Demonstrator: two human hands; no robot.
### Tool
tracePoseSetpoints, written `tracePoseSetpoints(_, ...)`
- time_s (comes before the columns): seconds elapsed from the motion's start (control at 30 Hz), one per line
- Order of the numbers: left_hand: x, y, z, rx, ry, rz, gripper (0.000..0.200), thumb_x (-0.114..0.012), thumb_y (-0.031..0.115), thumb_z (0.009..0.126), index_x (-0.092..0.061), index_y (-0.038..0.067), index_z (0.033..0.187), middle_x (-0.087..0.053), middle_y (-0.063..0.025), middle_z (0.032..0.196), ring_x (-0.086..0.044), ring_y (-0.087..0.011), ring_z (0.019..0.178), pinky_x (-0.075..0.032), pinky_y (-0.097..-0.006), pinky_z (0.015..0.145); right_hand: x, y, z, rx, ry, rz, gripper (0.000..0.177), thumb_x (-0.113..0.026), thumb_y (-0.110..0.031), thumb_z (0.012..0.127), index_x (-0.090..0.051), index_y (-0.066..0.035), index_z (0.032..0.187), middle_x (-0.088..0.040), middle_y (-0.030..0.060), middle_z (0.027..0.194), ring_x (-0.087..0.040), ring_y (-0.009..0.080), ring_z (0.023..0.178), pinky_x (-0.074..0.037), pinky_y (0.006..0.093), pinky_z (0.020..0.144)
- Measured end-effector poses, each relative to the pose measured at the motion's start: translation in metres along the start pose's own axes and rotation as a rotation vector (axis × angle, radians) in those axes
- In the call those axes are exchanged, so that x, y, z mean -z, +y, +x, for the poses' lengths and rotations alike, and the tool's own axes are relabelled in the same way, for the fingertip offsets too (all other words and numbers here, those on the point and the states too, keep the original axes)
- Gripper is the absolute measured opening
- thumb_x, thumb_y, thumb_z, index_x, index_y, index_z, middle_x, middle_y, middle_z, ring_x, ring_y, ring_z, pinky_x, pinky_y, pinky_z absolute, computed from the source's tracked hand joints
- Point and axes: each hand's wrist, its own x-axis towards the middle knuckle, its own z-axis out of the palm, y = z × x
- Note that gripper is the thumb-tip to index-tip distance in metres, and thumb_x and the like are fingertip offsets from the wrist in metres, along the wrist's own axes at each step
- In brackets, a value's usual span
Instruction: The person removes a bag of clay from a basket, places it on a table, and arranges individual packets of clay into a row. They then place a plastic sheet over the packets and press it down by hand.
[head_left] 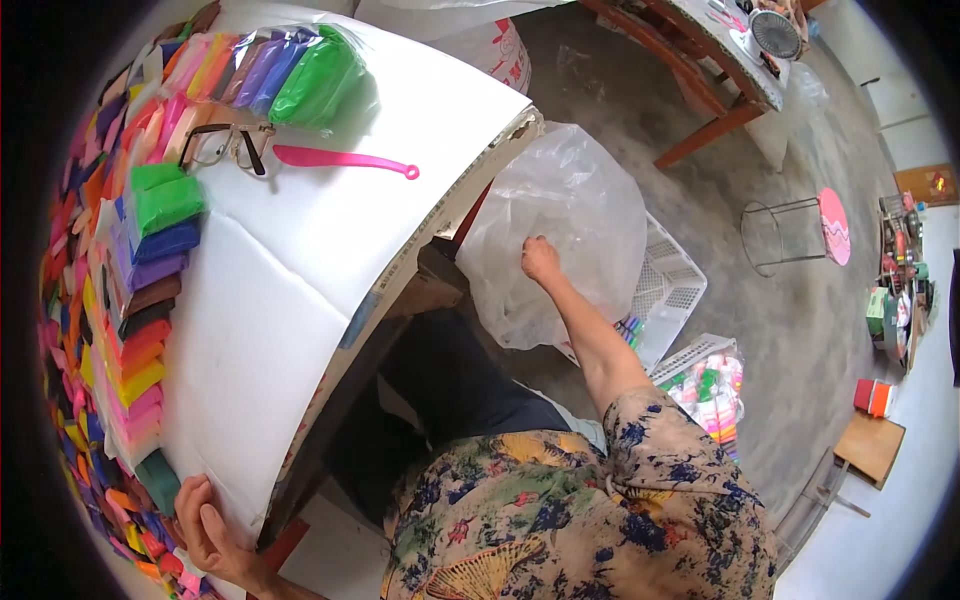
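My right hand (541, 258) reaches out to a large clear plastic bag (590, 200) beside the table. Its fingers are closed and appear to pinch the bag's film; whether anything else is in them is hidden. At the table's near left corner rests my left hand (207, 532), fingers loosely bent and apart from the thumb, holding nothing. Closest to it lies a dark green packet (158, 482), the end of a row of colourful wrapped packets (140, 375) on the white tabletop (270, 280).
Eyeglasses (228, 147) and a pink plastic knife (345, 160) lie on the table. Loose colourful packets (75, 340) pile along its far side. A white plastic basket (672, 285) stands behind the bag, another basket (705, 390) holds packets. A pink-topped stool (833, 228) stands farther off.
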Motion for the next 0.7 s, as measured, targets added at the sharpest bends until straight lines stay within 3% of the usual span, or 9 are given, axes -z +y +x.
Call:
tracePoseSetpoints(0.1, 0.003, -0.007, -0.001, 0.025, -0.011, -0.046, 0.028, -0.047, 0.013, 0.099, -0.067, -0.005, 0.106, -0.064, -0.0146, 0.117, -0.059, -0.024, 0.11, -0.044, -0.0355, 0.101, 0.017, -0.001, -0.012, 0.027, 0.097, -0.08, 0.041, -0.062, -0.016, 0.082, -0.054, -0.007, 0.121, -0.06, 0.0233, 0.107, -0.066, 0.0422, 0.096, -0.054, 0.0514, 0.082)
tracePoseSetpoints(0.2, 0.003, -0.007, -0.002, 0.032, -0.009, -0.034, 0.027, -0.047, 0.012, 0.099, -0.067, -0.004, 0.106, -0.064, -0.0149, 0.117, -0.058, -0.0239, 0.11, -0.044, -0.0363, 0.102, 0.042, -0.011, -0.026, -0.067, 0.488, -0.052, 0.037, -0.06, -0.013, 0.081, -0.056, -0.003, 0.116, -0.063, 0.0254, 0.103, -0.066, 0.0422, 0.096, -0.055, 0.0504, 0.08)
tracePoseSetpoints(0.3, 0.003, -0.007, -0.002, 0.041, -0.005, -0.033, 0.027, -0.047, 0.013, 0.099, -0.067, -0.004, 0.106, -0.064, -0.0149, 0.117, -0.058, -0.024, 0.11, -0.043, -0.0369, 0.102, 0.067, -0.006, -0.022, -0.226, 0.444, -0.099, 0.037, -0.061, -0.013, 0.082, -0.053, -0.003, 0.117, -0.063, 0.0228, 0.105, -0.066, 0.0387, 0.097, -0.054, 0.0494, 0.082)
tracePoseSetpoints(0.4, 0.003, -0.006, -0.002, 0.03, 0.001, -0.019, 0.026, -0.047, 0.011, 0.098, -0.067, -0.005, 0.105, -0.064, -0.0151, 0.115, -0.058, -0.0243, 0.11, -0.043, -0.0364, 0.101, 0.045, 0.036, -0.004, -0.169, 0.299, 0.076, 0.029, -0.048, -0.009, 0.089, -0.054, -0.001, 0.117, -0.065, 0.0219, 0.099, -0.065, 0.0387, 0.094, -0.054, 0.0482, 0.08)
tracePoseSetpoints(0.5, 0.0, -0.012, 0.0, 0.012, 0.003, -0.026, 0.025, -0.047, 0.01, 0.097, -0.066, -0.006, 0.103, -0.064, -0.0153, 0.114, -0.058, -0.0249, 0.109, -0.043, -0.0358, 0.1, 0.025, 0.057, 0.002, -0.059, 0.349, 0.119, 0.028, -0.041, -0.008, 0.095, -0.053, -0.002, 0.12, -0.066, 0.0231, 0.105, -0.065, 0.0395, 0.098, -0.054, 0.0455, 0.084)
tracePoseSetpoints(0.7, -0.005, -0.017, 0.001, 0.003, 0.011, -0.077, 0.023, -0.047, 0.007, 0.096, -0.064, -0.007, 0.102, -0.063, -0.0151, 0.114, -0.058, -0.0254, 0.109, -0.043, -0.0355, 0.099, -0.031, 0.123, 0.022, 0.152, 0.364, 0.043, 0.029, -0.042, -0.014, 0.098, -0.056, -0.003, 0.121, -0.066, 0.0222, 0.106, -0.065, 0.0405, 0.098, -0.052, 0.0448, 0.084)
